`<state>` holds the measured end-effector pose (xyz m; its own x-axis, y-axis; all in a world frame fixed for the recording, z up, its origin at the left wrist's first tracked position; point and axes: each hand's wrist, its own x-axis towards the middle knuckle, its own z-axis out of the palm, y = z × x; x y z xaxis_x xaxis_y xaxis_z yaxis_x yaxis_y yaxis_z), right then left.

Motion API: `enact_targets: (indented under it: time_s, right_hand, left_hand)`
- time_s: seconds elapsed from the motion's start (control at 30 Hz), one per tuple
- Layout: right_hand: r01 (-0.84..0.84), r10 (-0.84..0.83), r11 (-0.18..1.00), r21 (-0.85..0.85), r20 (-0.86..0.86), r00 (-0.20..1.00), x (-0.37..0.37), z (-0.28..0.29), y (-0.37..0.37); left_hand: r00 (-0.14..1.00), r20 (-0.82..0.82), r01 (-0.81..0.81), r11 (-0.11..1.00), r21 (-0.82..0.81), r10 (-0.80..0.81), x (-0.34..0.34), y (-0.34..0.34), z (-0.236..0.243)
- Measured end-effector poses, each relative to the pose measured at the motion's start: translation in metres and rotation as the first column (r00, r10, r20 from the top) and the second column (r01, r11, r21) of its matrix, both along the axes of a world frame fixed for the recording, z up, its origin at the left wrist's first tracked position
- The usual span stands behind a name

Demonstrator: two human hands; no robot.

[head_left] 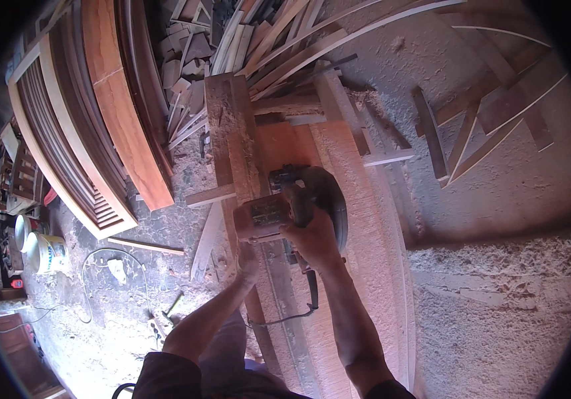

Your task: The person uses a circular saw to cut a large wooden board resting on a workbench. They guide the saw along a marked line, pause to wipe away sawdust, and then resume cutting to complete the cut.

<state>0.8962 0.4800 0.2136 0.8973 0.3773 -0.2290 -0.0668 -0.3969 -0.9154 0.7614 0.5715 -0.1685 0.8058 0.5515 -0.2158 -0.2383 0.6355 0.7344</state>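
My right hand (313,241) is wrapped round the rear handle of a circular saw (262,218). The saw has a reddish motor housing on its left and a dark round blade guard on its right. It rests on a wide reddish board (365,266) coated in sawdust. Below the motor housing, my left hand (248,261) is at the board's left side, by a long timber; its fingers are mostly hidden, so its grip does not show. A black power cord (313,292) hangs from the saw and curves back to the left. The blade itself is out of sight.
Slatted wooden panels (79,126) lean at the left. Offcuts (189,56) and long strips are heaped ahead. More wood pieces (458,146) lie at the far right. White buckets (49,253), a cable (86,292) and a hammer (175,304) are on the dusty floor.
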Motion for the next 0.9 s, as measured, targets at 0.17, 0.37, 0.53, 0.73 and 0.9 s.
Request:
enact_targets:
  time_s: [0.17, 0.37, 0.53, 0.73, 0.9]
  right_hand:
    - [-0.021, 0.023, 0.999, 0.029, -0.049, 0.999, 0.009, 0.008, 0.015]
    - [-0.021, 0.020, 1.000, 0.008, 0.074, 0.997, 0.023, -0.002, 0.023]
    - [0.003, -0.004, 1.000, -0.029, -0.030, 1.000, 0.035, 0.000, 0.033]
    - [-0.006, 0.006, 1.000, -0.002, -0.026, 1.000, 0.050, 0.003, 0.043]
    - [-0.010, 0.008, 0.999, -0.043, -0.038, 0.999, 0.063, 0.010, 0.056]
  left_hand:
    - [0.998, -0.047, 0.037, 0.994, 0.107, -0.033, 0.000, 0.015, 0.061]
    - [0.991, -0.089, 0.115, 0.976, 0.186, -0.100, 0.000, 0.011, 0.112]
    - [0.985, -0.103, 0.158, 0.959, 0.235, -0.137, -0.001, 0.017, 0.136]
    - [0.979, -0.114, 0.192, 0.943, 0.270, -0.167, 0.000, 0.021, 0.155]
    - [0.974, -0.131, 0.214, 0.933, 0.289, -0.183, -0.004, 0.022, 0.165]
